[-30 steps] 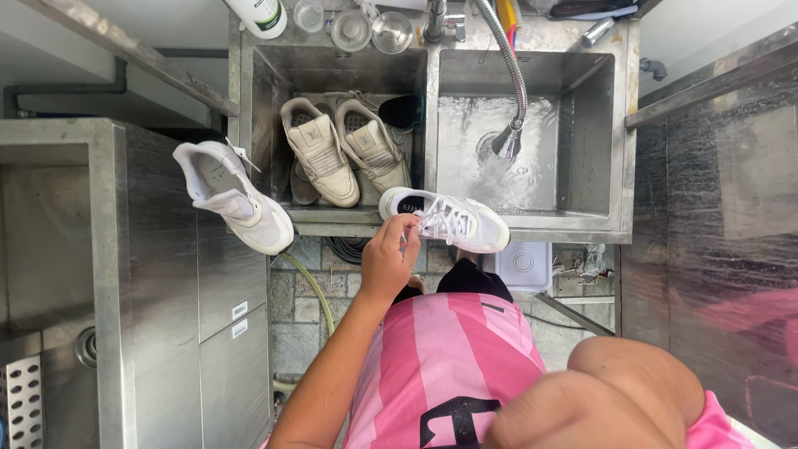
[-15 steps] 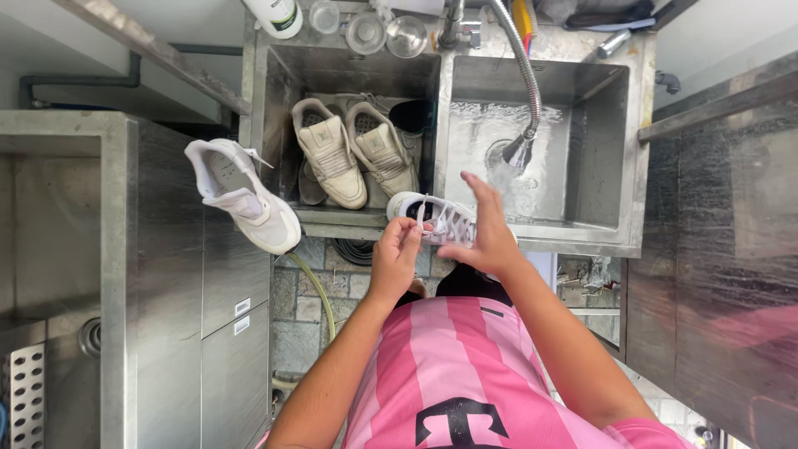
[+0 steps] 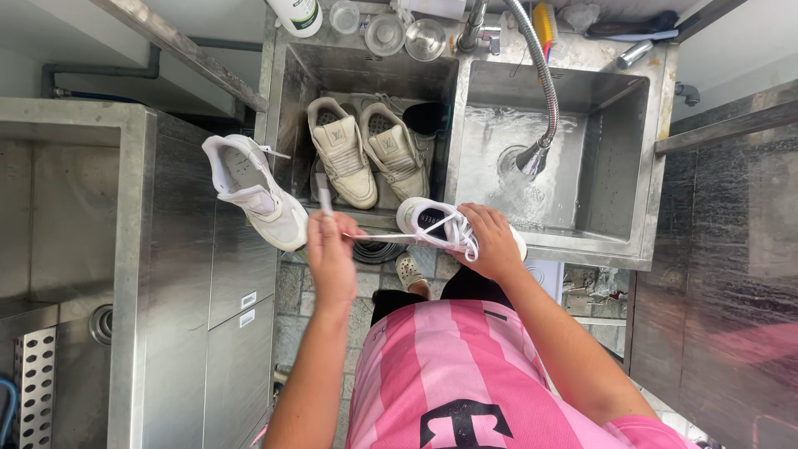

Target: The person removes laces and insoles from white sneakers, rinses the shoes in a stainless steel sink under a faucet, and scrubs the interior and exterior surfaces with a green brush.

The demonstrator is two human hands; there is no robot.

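White lace-up sneaker (image 3: 432,223) with white lace (image 3: 382,237); cream leather pair (image 3: 366,158); grey steel sink (image 3: 582,245); pink-striped shirt (image 3: 449,357).

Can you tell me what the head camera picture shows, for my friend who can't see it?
Seen from above, the left hand pulls a white shoelace sideways out of a white sneaker, which the right hand steadies on the steel sink's front edge. Two cream sneakers sit in the left basin.
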